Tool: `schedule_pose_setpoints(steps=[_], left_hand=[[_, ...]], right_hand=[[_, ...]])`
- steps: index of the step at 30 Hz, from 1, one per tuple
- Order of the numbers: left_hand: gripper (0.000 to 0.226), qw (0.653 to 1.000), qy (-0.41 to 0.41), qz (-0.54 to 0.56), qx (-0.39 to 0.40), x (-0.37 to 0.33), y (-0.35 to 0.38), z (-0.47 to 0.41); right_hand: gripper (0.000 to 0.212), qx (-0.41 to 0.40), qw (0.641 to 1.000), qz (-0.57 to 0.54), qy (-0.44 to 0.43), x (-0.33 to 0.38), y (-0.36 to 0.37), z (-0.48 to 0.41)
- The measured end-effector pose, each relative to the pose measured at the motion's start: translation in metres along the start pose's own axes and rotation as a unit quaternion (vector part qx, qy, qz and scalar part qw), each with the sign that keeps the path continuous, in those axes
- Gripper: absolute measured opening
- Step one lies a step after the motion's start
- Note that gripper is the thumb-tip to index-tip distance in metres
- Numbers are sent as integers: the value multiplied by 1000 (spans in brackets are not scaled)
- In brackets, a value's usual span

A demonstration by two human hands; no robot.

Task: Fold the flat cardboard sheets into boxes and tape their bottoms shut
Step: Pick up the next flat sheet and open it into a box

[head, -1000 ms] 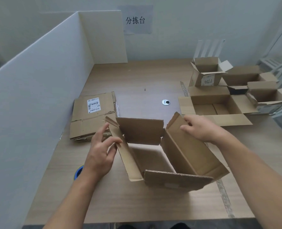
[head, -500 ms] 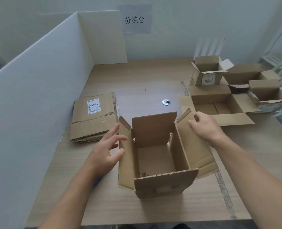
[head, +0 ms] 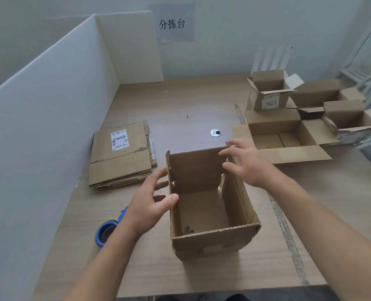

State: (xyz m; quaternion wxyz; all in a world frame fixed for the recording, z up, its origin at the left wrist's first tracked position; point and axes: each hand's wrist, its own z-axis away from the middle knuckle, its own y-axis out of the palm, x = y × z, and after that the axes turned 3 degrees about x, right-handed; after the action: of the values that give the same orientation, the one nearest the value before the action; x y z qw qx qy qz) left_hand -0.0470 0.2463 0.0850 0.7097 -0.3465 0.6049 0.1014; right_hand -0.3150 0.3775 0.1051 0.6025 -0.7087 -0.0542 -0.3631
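Note:
A brown cardboard box (head: 210,244) stands squared up on the wooden table (head: 180,101), its open end facing me and its flaps raised. My left hand (head: 150,205) lies against the box's left wall, thumb at the wall's edge and fingers spread along the outside. My right hand (head: 247,164) is at the far right corner with spread fingers touching the far flap and the right flap. A stack of flat cardboard sheets (head: 119,157) with a white label lies to the left. A blue tape dispenser (head: 105,232) sits by my left wrist, partly hidden.
Several open folded boxes (head: 282,135) crowd the table's right side, one marked 7786 (head: 269,92). A white partition (head: 50,127) walls off the left. A metal cable grommet (head: 215,132) sits mid-table. The table's front edge runs just below the box.
The box went from skewed to square, and its side flaps now stand upright. My left hand closed in on the left wall; my right hand shifted to the far right corner.

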Motion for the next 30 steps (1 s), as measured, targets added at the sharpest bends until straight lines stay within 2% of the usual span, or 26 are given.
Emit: schedule_pose_setpoints(steps=[4,6,10,15,19,21,23,24,26,27,28,30], left_hand=[[69,1000,-16,1,0,0,-1,2],[66,1000,-17,10,2,-1,-2,3],[60,999,-22,26,9,-1,-4,5],[71,998,-46,44,-5,10,-4,5],[69,998,-44,32,-16,13,-3,2],[71,998,-41,34,-20,13,-1,0],[69,998,-24,-12,-49,7,2,-1],[63,995,11,-70,-73,2,3,0],[48,965,126,-205,-100,-12,3,2],[41,952,174,-240,-72,-22,2,4],[38,947,192,-257,-9,-34,1,7],[45,929,161,-291,164,-54,3,13]], right_hand=[[37,74,984,162,-26,3,-1,-19],[43,112,976,185,-2,8,-3,-26],[44,110,983,147,28,12,-4,-35],[29,63,995,76,-22,10,-1,-32],[11,85,994,49,-44,5,-2,-19],[11,105,993,41,-31,5,-6,-13],[16,134,988,72,-17,10,-10,-9],[18,152,982,107,-16,12,-11,-9],[24,192,968,161,-16,13,-9,-9],[27,207,964,167,-13,12,-7,-9],[29,217,963,163,-6,11,-6,-10],[32,230,961,154,5,9,-3,-9]])
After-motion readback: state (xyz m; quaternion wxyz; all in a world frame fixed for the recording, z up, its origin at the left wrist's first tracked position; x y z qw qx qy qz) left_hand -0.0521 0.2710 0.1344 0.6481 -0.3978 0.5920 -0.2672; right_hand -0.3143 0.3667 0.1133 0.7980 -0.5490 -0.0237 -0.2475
